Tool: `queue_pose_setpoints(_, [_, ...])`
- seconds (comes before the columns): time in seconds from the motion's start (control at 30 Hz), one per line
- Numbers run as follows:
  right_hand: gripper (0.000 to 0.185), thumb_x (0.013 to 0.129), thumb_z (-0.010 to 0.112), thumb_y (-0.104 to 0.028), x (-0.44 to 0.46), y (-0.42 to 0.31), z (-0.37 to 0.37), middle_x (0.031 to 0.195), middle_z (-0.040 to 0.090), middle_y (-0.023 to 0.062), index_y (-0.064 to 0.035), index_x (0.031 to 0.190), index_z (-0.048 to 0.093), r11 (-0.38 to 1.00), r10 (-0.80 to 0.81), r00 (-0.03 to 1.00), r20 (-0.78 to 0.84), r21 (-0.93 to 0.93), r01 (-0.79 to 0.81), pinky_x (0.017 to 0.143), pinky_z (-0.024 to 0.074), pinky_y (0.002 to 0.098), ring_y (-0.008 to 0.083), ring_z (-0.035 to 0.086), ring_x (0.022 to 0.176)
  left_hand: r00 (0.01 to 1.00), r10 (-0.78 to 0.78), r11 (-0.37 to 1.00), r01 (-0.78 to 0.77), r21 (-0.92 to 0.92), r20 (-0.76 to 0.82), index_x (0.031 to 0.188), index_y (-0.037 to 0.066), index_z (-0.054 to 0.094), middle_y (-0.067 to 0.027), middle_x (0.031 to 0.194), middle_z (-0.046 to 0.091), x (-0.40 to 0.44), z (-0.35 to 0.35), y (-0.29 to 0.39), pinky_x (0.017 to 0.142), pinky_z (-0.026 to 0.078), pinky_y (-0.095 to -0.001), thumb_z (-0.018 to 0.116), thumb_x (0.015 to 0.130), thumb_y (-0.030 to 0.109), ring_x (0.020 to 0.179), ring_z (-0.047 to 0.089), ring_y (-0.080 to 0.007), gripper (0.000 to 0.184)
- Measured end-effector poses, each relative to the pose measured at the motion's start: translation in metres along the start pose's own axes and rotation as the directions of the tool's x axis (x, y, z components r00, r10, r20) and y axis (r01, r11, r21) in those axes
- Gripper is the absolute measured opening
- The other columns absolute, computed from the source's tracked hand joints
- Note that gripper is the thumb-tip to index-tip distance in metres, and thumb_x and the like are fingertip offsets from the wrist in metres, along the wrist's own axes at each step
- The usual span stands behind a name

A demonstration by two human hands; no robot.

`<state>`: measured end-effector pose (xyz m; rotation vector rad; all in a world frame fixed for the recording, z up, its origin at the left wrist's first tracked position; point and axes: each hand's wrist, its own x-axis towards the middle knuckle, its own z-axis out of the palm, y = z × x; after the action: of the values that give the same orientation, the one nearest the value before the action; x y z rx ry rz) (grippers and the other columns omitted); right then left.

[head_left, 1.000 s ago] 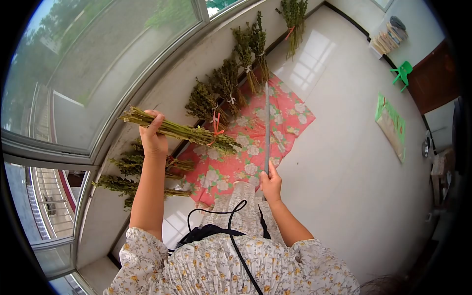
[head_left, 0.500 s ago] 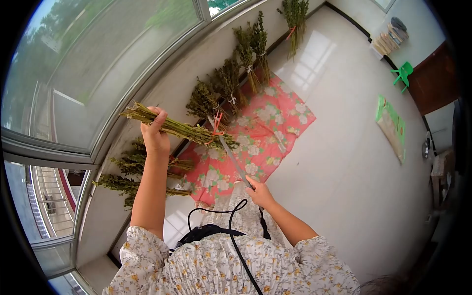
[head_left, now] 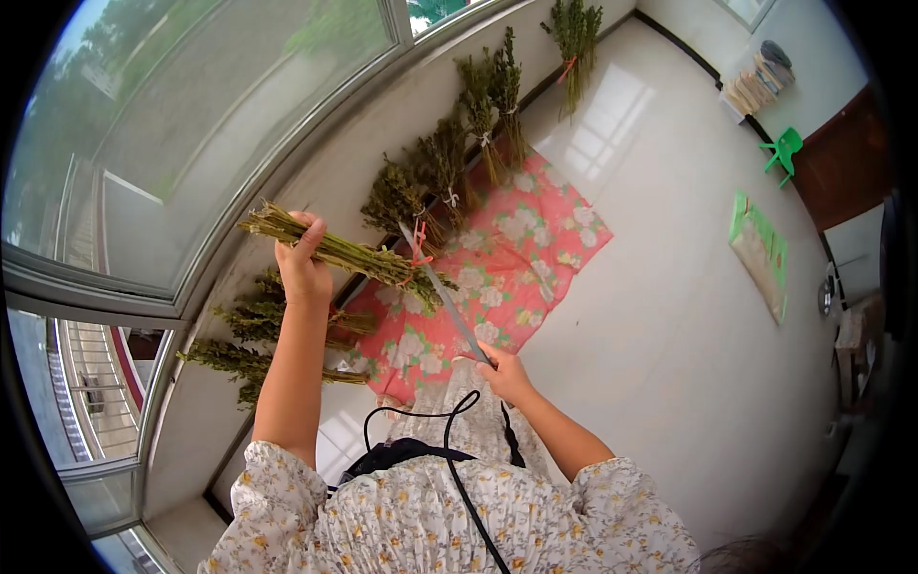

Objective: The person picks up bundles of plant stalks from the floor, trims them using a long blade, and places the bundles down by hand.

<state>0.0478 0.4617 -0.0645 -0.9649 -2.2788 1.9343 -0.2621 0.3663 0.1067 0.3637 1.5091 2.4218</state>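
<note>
My left hand is closed around the stems of a bundle of dried plants, held up in front of the window wall. A red string tie circles the bundle toward its right end. My right hand grips a long, narrow knife by its handle, which the fingers mostly hide. Its grey blade slants up and left, crossing the bundle at the red tie. Whether the blade touches the string, I cannot tell.
A red floral cloth lies on the pale floor. Several tied plant bundles lean along the wall, and more bundles rest at left. A black cord hangs before my body. A green chair stands far right.
The bundle and the knife have shifted only slightly, and the blade still crosses at the red tie. Both hands keep their hold.
</note>
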Motion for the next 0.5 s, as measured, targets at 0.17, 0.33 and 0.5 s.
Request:
queue_pose_setpoints(0.17, [0.048,0.082,0.057,-0.019,-0.002,-0.015,-0.002,0.077,0.061,0.0127,-0.0069,0.126,0.047,0.999,0.036,0.997,-0.061,0.009,-0.036,0.062,0.0444,0.0303,0.0173,0.057,0.065,1.0,0.0,1.0,0.0,-0.017,-0.015,0.083,0.009,0.049,-0.0021,0.081,0.05,-0.003,0.0,0.003,0.071,0.035,-0.0302,0.066,0.071,-0.001,0.077,0.046,-0.0158,0.023])
queue_pose_setpoints(0.33, [0.047,0.082,0.057,-0.019,-0.002,-0.01,0.003,0.078,0.061,0.0125,-0.0063,0.126,0.047,0.988,0.103,0.978,-0.183,0.133,-0.079,0.061,0.0441,0.0297,0.016,0.057,0.064,1.0,0.006,1.0,-0.006,-0.006,0.015,0.082,0.011,0.05,-0.0035,0.082,0.05,-0.003,-0.007,0.002,0.076,0.038,-0.0328,0.065,0.074,0.002,0.081,0.049,-0.0186,0.019])
queue_pose_setpoints(0.5, [0.048,0.082,0.056,-0.019,-0.001,-0.011,0.001,0.079,0.062,0.0136,-0.0066,0.127,0.046,0.992,0.077,0.981,-0.18,0.111,-0.058,0.064,0.0452,0.0317,0.02,0.059,0.066,1.0,-0.002,1.0,0.002,0.003,-0.004,0.083,0.011,0.05,-0.0037,0.082,0.05,-0.001,-0.007,-0.001,0.076,0.038,-0.0329,0.064,0.074,0.001,0.081,0.049,-0.0185,0.02])
